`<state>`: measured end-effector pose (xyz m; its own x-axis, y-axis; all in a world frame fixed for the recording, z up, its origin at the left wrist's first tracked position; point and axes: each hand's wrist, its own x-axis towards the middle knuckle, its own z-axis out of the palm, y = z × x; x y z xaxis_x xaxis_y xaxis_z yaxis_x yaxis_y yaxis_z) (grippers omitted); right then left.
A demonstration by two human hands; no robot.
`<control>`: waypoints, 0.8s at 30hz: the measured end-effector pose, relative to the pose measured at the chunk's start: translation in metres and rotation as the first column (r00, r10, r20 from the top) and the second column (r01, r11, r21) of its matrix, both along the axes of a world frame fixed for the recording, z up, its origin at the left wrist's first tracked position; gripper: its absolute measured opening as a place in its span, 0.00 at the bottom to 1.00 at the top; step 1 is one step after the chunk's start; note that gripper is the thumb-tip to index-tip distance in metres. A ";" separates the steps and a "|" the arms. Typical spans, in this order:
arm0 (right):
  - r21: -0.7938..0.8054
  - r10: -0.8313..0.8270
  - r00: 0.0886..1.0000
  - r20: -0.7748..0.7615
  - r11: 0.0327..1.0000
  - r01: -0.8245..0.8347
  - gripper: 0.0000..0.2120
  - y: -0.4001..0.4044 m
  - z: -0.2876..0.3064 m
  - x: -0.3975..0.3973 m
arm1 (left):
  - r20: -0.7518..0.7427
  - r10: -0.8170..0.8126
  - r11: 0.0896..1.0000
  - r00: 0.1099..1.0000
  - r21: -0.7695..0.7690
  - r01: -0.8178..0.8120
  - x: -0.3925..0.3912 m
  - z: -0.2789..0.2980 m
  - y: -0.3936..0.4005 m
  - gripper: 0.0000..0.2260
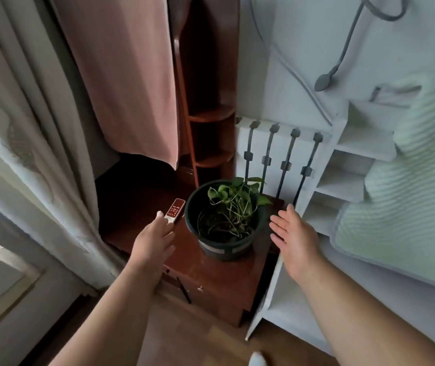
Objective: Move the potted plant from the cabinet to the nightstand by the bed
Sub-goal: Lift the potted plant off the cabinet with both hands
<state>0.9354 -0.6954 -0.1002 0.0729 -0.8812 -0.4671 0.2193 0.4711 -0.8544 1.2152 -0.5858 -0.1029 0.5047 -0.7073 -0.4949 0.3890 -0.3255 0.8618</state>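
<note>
Bare forearms, no sleeves — a white shoe (258, 359) toe below.

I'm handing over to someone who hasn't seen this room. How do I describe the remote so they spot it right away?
Find the dark red-brown nightstand wedged between the curtain and the white bed frame. On its top stands a dark green pot with a plant; the remote lies just left of that pot, by the left hand. It is the only slim, flat bar there, red-faced with a white edge.
</note>
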 end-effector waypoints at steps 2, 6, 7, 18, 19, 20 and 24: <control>0.038 -0.021 1.000 0.004 0.999 0.021 0.31 -0.010 -0.012 -0.005 | -0.026 -0.001 1.000 1.000 0.005 0.001 0.000 -0.014 -0.018 0.23; 0.118 -0.048 0.997 0.052 0.992 0.041 0.32 -0.039 -0.041 -0.010 | -0.218 0.218 0.976 0.951 0.050 -0.212 0.012 -0.048 -0.041 0.07; 0.144 -0.053 0.997 0.064 0.989 0.043 0.32 -0.045 -0.050 -0.009 | -0.187 0.237 0.970 0.953 0.092 -0.223 0.012 -0.052 -0.043 0.08; 0.367 -0.126 0.990 0.061 0.925 0.095 0.20 -0.082 -0.144 0.040 | -0.094 0.157 0.960 0.983 0.248 -0.130 0.019 -0.124 -0.101 0.12; 0.377 -0.139 0.990 0.034 0.919 0.116 0.19 -0.082 -0.150 0.044 | -0.104 0.143 0.960 0.984 0.255 -0.112 0.020 -0.132 -0.107 0.12; 0.386 -0.158 0.987 -0.009 0.910 0.149 0.17 -0.083 -0.155 0.047 | -0.111 0.135 0.961 0.985 0.257 -0.103 0.020 -0.139 -0.113 0.12; 0.370 -0.215 0.976 -0.037 0.904 0.213 0.16 -0.090 -0.179 0.060 | -0.157 0.072 0.979 0.985 0.198 -0.040 0.025 -0.166 -0.129 0.13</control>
